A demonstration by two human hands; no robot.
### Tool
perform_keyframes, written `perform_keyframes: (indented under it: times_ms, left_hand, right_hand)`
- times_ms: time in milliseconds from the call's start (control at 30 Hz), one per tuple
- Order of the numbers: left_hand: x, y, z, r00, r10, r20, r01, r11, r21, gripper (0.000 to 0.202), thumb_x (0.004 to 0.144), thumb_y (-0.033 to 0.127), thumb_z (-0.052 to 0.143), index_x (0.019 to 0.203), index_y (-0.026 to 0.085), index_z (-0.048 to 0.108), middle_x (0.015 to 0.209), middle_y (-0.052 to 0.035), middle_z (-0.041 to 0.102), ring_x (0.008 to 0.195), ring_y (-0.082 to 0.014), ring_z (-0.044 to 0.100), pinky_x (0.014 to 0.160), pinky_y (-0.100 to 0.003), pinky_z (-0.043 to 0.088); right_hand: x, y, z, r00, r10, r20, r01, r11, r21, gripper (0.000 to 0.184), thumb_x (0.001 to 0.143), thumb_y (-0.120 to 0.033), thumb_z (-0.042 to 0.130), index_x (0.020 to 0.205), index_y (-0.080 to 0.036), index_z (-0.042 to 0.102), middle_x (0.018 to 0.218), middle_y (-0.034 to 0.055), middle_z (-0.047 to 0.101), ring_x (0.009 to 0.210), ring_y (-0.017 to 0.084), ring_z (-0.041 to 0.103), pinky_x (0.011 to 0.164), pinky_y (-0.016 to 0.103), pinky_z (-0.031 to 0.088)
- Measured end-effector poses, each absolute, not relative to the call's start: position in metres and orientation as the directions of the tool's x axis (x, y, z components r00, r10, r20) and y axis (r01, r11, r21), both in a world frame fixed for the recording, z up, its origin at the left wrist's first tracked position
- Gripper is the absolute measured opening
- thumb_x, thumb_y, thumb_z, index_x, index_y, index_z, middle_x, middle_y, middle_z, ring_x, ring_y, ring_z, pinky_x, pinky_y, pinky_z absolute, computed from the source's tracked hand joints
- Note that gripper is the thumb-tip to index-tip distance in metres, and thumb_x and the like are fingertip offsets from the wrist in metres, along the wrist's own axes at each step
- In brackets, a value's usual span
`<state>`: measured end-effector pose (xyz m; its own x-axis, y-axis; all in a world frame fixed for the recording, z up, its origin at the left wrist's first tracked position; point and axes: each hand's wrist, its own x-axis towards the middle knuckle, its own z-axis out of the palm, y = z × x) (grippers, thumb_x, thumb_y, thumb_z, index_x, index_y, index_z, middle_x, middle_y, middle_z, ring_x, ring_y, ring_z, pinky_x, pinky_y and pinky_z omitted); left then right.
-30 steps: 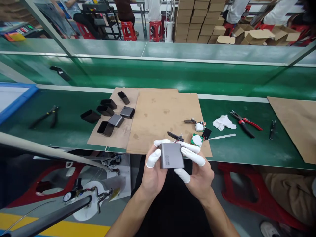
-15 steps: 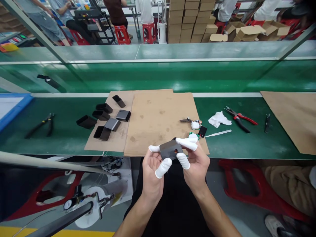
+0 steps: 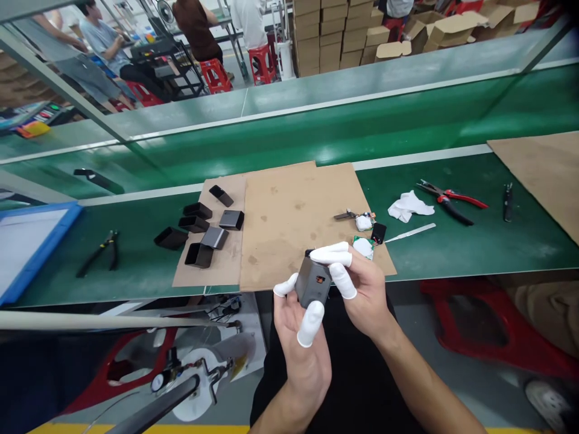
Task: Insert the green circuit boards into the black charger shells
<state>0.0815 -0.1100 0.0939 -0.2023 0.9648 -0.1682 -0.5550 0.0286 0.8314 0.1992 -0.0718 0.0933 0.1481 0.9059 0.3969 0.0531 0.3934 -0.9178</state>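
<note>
A dark grey plastic housing (image 3: pixel 312 284) with a small cut-out showing something orange is held over the bench's front edge. White finger cots cover several fingertips of both hands. My left hand (image 3: pixel 302 337) grips the housing from the left and below, thumb on its near face. At its upper right, my right hand (image 3: pixel 362 280) has fingers along the top and the thumb by the right side. Just beyond lie small circuit boards with white parts (image 3: pixel 363 246) and a black block (image 3: pixel 379 232). Several similar empty-looking dark housings (image 3: pixel 199 255) rest on the cardboard at left.
Cardboard sheets (image 3: pixel 280 223) cover part of the green bench. Cutters (image 3: pixel 99 252) lie at left. A white cloth (image 3: pixel 409 207), a thin metal strip (image 3: pixel 411 232), red-and-black pliers (image 3: pixel 452 202) and a small black tool (image 3: pixel 508 203) lie at right. A blue-rimmed tray (image 3: pixel 40 247) sits far left.
The housing has turned from lying nearly level to a steeper tilt, its cut-out still facing me. Both hands stay on it, the left wrist turned. The whole view has tilted.
</note>
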Motion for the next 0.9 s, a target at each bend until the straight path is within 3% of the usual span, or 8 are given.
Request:
perform_keyframes:
  times_ms: [333,400,467,533,600,700,800,900]
  left_hand:
    - [0.084,-0.109,0.094,-0.166,0.974,-0.151,-0.461,0.059,0.886,0.04,0.093,0.05,0.081,0.125,0.029,0.069,0.128,-0.0069,0.074,0.122,-0.0273,0.073,0.114,-0.045,0.057]
    - [0.078,-0.101,0.082,-0.232,0.97,-0.071,-0.366,-0.019,0.93,0.046,0.089,0.044,0.087,0.127,0.029,0.067,0.126,-0.0065,0.073,0.12,-0.0263,0.074,0.11,-0.044,0.06]
    - [0.065,-0.087,0.067,-0.312,0.941,0.133,-0.133,-0.181,0.974,0.057,0.081,0.033,0.095,0.13,0.029,0.066,0.125,-0.0068,0.071,0.121,-0.0276,0.074,0.108,-0.044,0.062]
    - [0.045,-0.068,0.051,-0.257,0.856,0.448,0.212,-0.402,0.891,0.063,0.077,0.024,0.096,0.133,0.026,0.067,0.128,-0.0097,0.069,0.126,-0.0327,0.072,0.108,-0.049,0.062]
    - [0.023,-0.047,0.039,-0.025,0.749,0.662,0.481,-0.571,0.665,0.064,0.079,0.016,0.09,0.137,0.027,0.069,0.129,-0.0116,0.068,0.126,-0.0347,0.072,0.106,-0.05,0.064]
    - [-0.001,-0.024,0.028,0.265,0.69,0.674,0.57,-0.676,0.467,0.066,0.086,0.004,0.072,0.147,0.025,0.063,0.135,-0.0158,0.067,0.129,-0.0356,0.071,0.105,-0.05,0.064]
    - [-0.009,-0.015,0.022,0.389,0.694,0.606,0.54,-0.705,0.46,0.067,0.088,0.001,0.064,0.151,0.023,0.058,0.133,-0.0168,0.07,0.127,-0.0351,0.072,0.103,-0.051,0.065]
    - [-0.009,-0.017,0.019,0.431,0.682,0.59,0.492,-0.726,0.48,0.068,0.089,0.007,0.07,0.154,0.023,0.053,0.131,-0.0167,0.072,0.122,-0.034,0.075,0.099,-0.05,0.067]
  right_hand:
    - [0.202,-0.068,0.1,0.172,0.866,0.469,0.172,0.442,-0.88,0.019,0.109,-0.026,0.065,0.117,-0.03,0.082,0.113,0.0042,0.082,0.107,0.023,0.077,0.093,0.042,0.063]
    - [0.206,-0.067,0.098,0.158,0.861,0.483,0.24,0.441,-0.865,0.018,0.107,-0.026,0.067,0.119,-0.029,0.08,0.114,0.0051,0.081,0.107,0.024,0.077,0.095,0.043,0.064]
    - [0.209,-0.065,0.093,0.091,0.874,0.478,0.284,0.437,-0.853,0.024,0.103,-0.029,0.073,0.127,-0.029,0.077,0.121,0.0067,0.08,0.111,0.025,0.076,0.099,0.045,0.064]
    - [0.208,-0.059,0.084,-0.022,0.903,0.429,0.291,0.416,-0.862,0.042,0.099,-0.033,0.079,0.14,-0.03,0.07,0.135,0.009,0.076,0.122,0.028,0.074,0.105,0.048,0.063]
    - [0.204,-0.052,0.071,-0.112,0.926,0.36,0.289,0.377,-0.88,0.058,0.096,-0.035,0.082,0.151,-0.031,0.062,0.146,0.0107,0.07,0.133,0.029,0.069,0.113,0.05,0.06]
    - [0.192,-0.042,0.047,-0.14,0.938,0.317,0.319,0.346,-0.882,0.064,0.097,-0.036,0.083,0.155,-0.031,0.056,0.149,0.0118,0.066,0.14,0.029,0.065,0.119,0.053,0.057]
    - [0.182,-0.038,0.027,-0.076,0.934,0.35,0.403,0.35,-0.846,0.063,0.099,-0.032,0.08,0.157,-0.032,0.055,0.154,0.0145,0.061,0.145,0.031,0.063,0.12,0.055,0.058]
    - [0.178,-0.042,0.013,-0.032,0.903,0.428,0.482,0.389,-0.785,0.053,0.103,-0.024,0.073,0.154,-0.032,0.06,0.16,0.0159,0.058,0.148,0.031,0.064,0.118,0.053,0.061]
